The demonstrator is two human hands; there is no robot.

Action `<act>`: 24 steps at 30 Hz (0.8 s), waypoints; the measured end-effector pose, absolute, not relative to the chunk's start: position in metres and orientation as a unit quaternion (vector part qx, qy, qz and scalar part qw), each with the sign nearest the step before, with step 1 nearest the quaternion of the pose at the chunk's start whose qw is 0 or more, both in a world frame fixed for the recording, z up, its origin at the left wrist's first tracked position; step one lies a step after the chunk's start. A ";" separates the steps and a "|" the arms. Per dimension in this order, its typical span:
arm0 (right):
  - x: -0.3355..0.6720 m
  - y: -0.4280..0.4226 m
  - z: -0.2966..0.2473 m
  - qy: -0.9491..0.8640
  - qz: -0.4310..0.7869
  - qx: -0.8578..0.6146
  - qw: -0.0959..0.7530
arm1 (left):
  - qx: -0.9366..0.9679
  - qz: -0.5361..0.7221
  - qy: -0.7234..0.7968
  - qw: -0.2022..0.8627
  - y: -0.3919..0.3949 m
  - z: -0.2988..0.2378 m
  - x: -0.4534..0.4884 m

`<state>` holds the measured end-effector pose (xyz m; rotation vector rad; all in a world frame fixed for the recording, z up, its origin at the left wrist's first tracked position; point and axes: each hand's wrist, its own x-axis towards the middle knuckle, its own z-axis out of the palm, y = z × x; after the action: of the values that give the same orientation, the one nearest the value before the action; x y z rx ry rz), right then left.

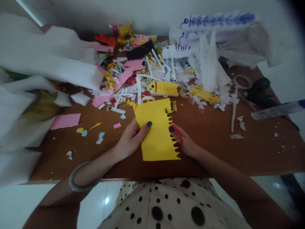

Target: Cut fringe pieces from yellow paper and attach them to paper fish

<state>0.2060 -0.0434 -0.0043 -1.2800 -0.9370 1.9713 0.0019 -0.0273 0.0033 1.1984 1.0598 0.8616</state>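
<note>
A sheet of yellow paper (158, 138) is held up over the front of the table, its right edge cut into a row of jagged notches. My left hand (130, 138) grips its left side, thumb on the front and fingers behind. At the notched edge, my right hand (188, 143) is closed on scissors with a red handle (180, 136); their blades are hidden. Just beyond the sheet lies a yellow paper fish (164, 88) with black drawn marks. A yellow utility knife (205, 94) rests to its right.
Paper scraps and white sticks pile up at the back, with a black piece (140, 51) among them. White foam (71, 68) fills the left side. At right are a roll of tape (242, 81), a black tool (258, 92) and a clear tube (278, 109). Pink paper (66, 121) lies front left.
</note>
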 end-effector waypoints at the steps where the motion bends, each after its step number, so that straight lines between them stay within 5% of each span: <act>1: 0.207 -0.043 -0.002 -0.349 0.737 -0.498 0.294 | 0.528 0.367 0.452 0.618 -0.027 0.003 0.002; 9: 0.220 -0.037 -0.006 -0.411 0.734 -0.459 0.286 | 0.595 0.478 0.394 0.512 0.003 0.010 -0.015; 14: 0.221 -0.034 -0.001 -0.519 0.736 -0.381 0.208 | 0.695 0.343 0.421 0.471 0.013 0.017 -0.034; 18: 0.220 -0.033 0.006 -0.601 0.690 -0.355 0.190 | 0.726 0.193 0.403 0.522 0.016 0.019 -0.039; 24: 0.227 -0.040 0.008 -0.558 0.735 -0.366 0.122 | 0.589 0.182 0.365 0.697 0.015 0.017 -0.033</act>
<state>0.2266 -0.0397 0.0080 -1.0688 -1.6278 2.1455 -0.0335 0.0148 0.0166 1.3139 0.8145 0.4057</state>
